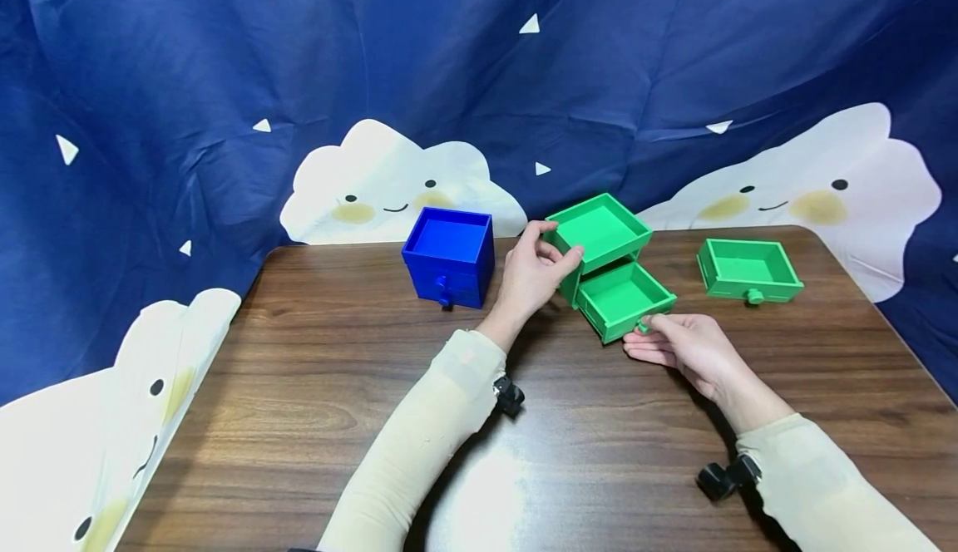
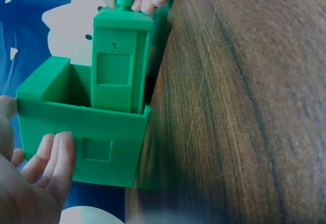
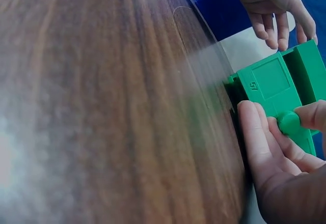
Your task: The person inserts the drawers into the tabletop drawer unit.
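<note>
A green cabinet with an open-topped tray-like top stands at the back of the table. Its lower drawer is pulled partway out toward the front right. My left hand holds the cabinet's left side, thumb and index finger at the top rim; in the left wrist view its other fingers lie against the side wall. With thumb and fingers my right hand pinches the drawer's round knob. The right wrist view shows the drawer front marked with a small number. Both hands' contact spots are partly hidden.
To the right lies a separate green drawer, its knob facing front. A blue cabinet with a knobbed drawer stands left of my left hand. The wooden table ends at a blue curtain printed with clouds.
</note>
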Tool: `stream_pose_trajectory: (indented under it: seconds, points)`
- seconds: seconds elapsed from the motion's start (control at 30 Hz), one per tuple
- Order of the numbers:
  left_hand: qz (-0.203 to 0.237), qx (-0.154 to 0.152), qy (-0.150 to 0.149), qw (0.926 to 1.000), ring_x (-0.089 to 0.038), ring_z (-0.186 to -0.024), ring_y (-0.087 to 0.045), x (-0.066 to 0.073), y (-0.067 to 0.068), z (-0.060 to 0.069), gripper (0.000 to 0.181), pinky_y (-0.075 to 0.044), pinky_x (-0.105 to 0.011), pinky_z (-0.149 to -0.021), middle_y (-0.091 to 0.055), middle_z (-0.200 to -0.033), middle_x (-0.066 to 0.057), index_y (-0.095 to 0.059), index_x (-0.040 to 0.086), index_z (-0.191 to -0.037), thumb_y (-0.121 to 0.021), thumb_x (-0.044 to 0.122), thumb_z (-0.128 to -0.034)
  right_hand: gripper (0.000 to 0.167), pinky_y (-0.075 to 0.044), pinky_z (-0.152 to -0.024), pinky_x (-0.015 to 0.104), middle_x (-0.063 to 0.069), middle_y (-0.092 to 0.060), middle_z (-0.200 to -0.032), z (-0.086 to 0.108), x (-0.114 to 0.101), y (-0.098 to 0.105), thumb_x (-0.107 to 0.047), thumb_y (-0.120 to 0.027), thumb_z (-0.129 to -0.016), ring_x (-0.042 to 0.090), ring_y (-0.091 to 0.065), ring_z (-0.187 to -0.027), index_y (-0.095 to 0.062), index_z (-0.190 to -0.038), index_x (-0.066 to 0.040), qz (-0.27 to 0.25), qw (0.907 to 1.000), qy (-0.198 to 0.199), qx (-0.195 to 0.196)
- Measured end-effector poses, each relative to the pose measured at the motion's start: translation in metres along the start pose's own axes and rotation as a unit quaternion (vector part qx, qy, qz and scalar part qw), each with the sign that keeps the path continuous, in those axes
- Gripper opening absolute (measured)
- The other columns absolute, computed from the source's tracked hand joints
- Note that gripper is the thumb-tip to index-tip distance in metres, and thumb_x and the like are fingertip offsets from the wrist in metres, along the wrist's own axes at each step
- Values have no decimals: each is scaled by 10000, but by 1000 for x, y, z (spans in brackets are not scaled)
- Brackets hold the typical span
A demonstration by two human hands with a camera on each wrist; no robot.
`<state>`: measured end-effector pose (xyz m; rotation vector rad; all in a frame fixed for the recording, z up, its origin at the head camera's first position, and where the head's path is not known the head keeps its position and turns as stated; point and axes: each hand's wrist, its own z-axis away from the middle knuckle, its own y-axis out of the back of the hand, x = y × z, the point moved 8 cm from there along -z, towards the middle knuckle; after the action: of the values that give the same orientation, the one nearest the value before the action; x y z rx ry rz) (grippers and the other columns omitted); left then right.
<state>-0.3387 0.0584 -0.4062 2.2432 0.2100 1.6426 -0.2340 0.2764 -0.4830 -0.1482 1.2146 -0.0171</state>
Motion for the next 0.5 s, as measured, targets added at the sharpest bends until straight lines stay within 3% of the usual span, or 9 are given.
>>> stream_pose_trajectory:
  seconds: [0.5]
  points:
    - [10, -58, -29, 10000, -44, -724, -611, 0, 0, 0, 509, -507, -197, -712, -721, -876, -26, -613, 121, -1437, -780, 317, -998, 263, -665, -893, 310, 128, -829, -979, -3, 1, -3, -111, -480, -1134, 160, -826, -922, -605, -1208, 108, 34, 9986, -391, -341]
